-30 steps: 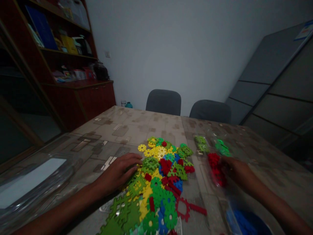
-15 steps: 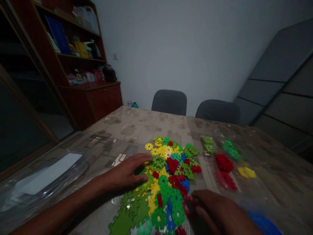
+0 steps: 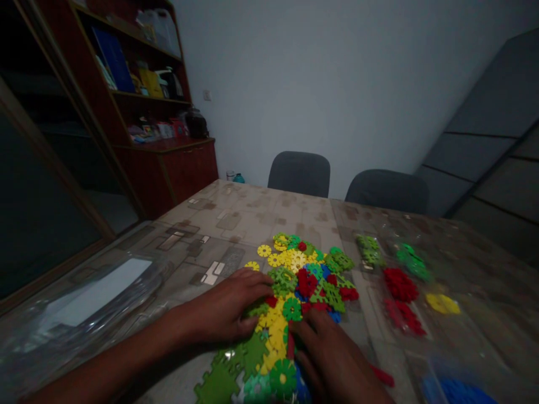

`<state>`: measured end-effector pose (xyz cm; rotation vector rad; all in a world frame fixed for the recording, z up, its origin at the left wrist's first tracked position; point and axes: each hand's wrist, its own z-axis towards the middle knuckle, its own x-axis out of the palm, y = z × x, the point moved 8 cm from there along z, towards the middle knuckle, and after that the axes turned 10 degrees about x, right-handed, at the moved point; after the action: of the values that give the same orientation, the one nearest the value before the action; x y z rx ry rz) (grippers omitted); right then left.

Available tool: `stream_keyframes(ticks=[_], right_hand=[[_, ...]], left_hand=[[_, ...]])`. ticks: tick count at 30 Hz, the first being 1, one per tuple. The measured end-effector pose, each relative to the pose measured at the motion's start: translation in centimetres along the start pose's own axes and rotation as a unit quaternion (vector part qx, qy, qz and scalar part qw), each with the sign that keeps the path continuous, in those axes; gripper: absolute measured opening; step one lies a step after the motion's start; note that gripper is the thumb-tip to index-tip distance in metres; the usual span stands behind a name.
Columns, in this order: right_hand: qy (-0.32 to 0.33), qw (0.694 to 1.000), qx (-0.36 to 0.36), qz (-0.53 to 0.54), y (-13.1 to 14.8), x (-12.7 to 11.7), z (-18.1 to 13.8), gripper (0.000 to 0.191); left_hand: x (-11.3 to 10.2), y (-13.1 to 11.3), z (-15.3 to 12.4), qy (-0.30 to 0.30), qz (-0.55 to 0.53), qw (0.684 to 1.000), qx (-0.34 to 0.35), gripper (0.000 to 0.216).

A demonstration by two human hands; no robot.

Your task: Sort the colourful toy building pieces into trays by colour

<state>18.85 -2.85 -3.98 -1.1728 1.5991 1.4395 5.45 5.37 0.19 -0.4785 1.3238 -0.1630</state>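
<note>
On the near middle of the bench, the heap of flat, toothed plastic gear pieces in yellow, green, red and blue lay directly under both hands, its long run stretching away from the person. The left hand rested flat on its left edge, fingers spread, gripping nothing; the right hand pressed open on the near part, equally close. Sorted red pieces lay right, in glossy clear bags.
</note>
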Motion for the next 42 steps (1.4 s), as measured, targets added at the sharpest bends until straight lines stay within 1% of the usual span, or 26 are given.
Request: stream_keyframes(ticks=[3, 6, 8, 10, 12, 15, 16, 18, 20, 23, 26, 29, 30, 34, 35, 36, 39, 42], right_hand=[[-0.009, 1.000, 0.004, 0.012, 0.5, -0.5, 0.2, 0.019], [-0.001, 1.000, -0.018, 0.011, 1.9, -0.4, 0.4, 0.020], [0.014, 0.999, -0.031, 0.005, 2.9, -0.2, 0.6, 0.030], [0.019, 0.999, -0.026, -0.003, 3.6, -0.1, 0.9, 0.045], [0.019, 1.000, -0.003, -0.011, 3.9, -0.2, 1.3, 0.056], [0.026, 0.998, 0.044, -0.021, 3.6, -0.3, 1.7, 0.060], [0.029, 0.998, 0.055, -0.025, 3.5, -0.3, 1.8, 0.060], [0.028, 0.997, 0.060, -0.029, 3.4, -0.3, 1.9, 0.056], [0.024, 0.998, 0.051, -0.030, 3.5, -0.3, 2.0, 0.046], [0.019, 0.998, 0.039, -0.041, 3.7, -0.2, 2.2, 0.027], [0.027, 0.998, 0.044, -0.041, 3.6, -0.2, 2.4, 0.025], [0.023, 0.999, 0.044, 0.008, 3.4, -0.6, 2.1, 0.018], [0.023, 0.998, 0.045, 0.024, 3.3, -0.7, 2.0, 0.019], [0.022, 0.997, 0.057, 0.041, 3.0, -0.8, 1.7, 0.046], [0.021, 0.997, 0.058, 0.039, 3.0, -0.8, 1.8, 0.048], [0.020, 0.997, 0.060, 0.036, 3.0, -0.8, 1.8, 0.045], [0.021, 0.997, 0.066, 0.019, 3.0, -0.5, 2.1, 0.027], [0.018, 0.998, 0.062, 0.025, 2.6, -0.2, 2.1, 0.021]], left_hand=[[-0.5, -0.2, 0.3, -0.011, 0.012, 1.000, 0.003, 0.041], [-0.6, 0.5, 0.4, -0.032, 0.035, 0.999, -0.012, 0.024], [-0.5, 1.1, 0.4, -0.042, 0.037, 0.998, -0.029, 0.018], [-0.2, 1.4, 0.4, -0.041, 0.021, 0.998, -0.040, 0.018], [0.2, 1.2, 0.3, -0.025, 0.010, 0.999, -0.025, 0.022], [0.7, 0.3, 0.0, 0.014, 0.026, 1.000, 0.006, 0.019], [0.8, 0.2, -0.1, 0.029, 0.030, 0.999, 0.004, 0.024], [1.1, 0.3, -0.3, 0.052, 0.036, 0.998, -0.013, 0.043], [1.2, 0.4, -0.4, 0.061, 0.045, 0.997, -0.028, 0.048], [1.6, 0.4, -0.2, 0.065, 0.061, 0.996, -0.033, 0.045], [1.9, 0.3, 0.1, 0.065, 0.074, 0.995, -0.027, 0.044], [2.0, 0.5, 0.2, 0.068, 0.081, 0.993, -0.043, 0.042], [2.0, 0.6, 0.2, 0.070, 0.080, 0.993, -0.051, 0.039], [1.9, 0.6, 0.1, 0.074, 0.073, 0.992, -0.069, 0.029], [1.9, 0.6, 0.0, 0.071, 0.071, 0.993, -0.068, 0.027], [1.9, 0.6, 0.0, 0.067, 0.067, 0.993, -0.067, 0.025], [2.1, 0.8, -0.2, 0.053, 0.036, 0.996, -0.063, 0.018], [2.0, 0.8, -0.3, 0.022, -0.012, 0.999, -0.038, 0.016]])
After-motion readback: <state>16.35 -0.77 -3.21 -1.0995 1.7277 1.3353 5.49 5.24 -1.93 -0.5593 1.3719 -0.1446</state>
